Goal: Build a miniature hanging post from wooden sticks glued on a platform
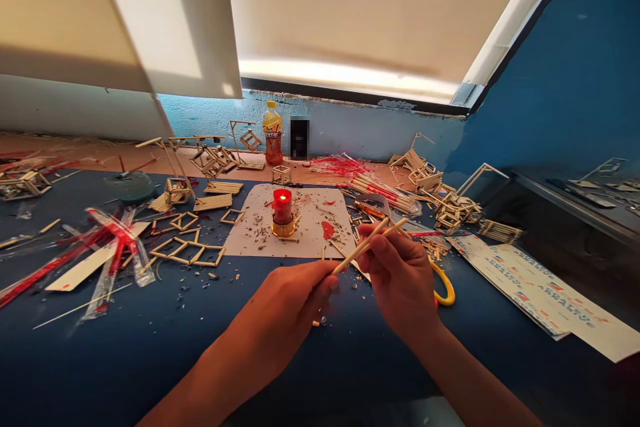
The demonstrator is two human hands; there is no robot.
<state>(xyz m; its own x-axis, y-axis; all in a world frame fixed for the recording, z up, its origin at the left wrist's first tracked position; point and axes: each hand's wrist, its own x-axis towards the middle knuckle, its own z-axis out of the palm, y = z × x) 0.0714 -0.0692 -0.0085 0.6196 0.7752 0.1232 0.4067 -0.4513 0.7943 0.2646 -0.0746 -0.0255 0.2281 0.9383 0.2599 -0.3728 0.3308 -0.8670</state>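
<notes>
Two thin wooden sticks (361, 247) slant up and to the right between my hands, over the table. My left hand (283, 303) is closed on their lower ends, thumb and fingers pinched together. Higher up, my right hand (403, 277) grips them between thumb and fingers, and their tips stick out above it. Behind my hands a lit red candle (283, 208) stands upright in a gold-coloured base on a pale sheet (245, 233) strewn with dark crumbs and red wax. Beside my right hand lies a yellow loop handle (447, 283), partly hidden.
Glued stick frames (187, 248) lie at the left near red-striped plastic wrappers (117, 240). More stick models (455, 210) and printed cards (540, 287) are at the right. An orange drink bottle (273, 133) stands at the back by the wall.
</notes>
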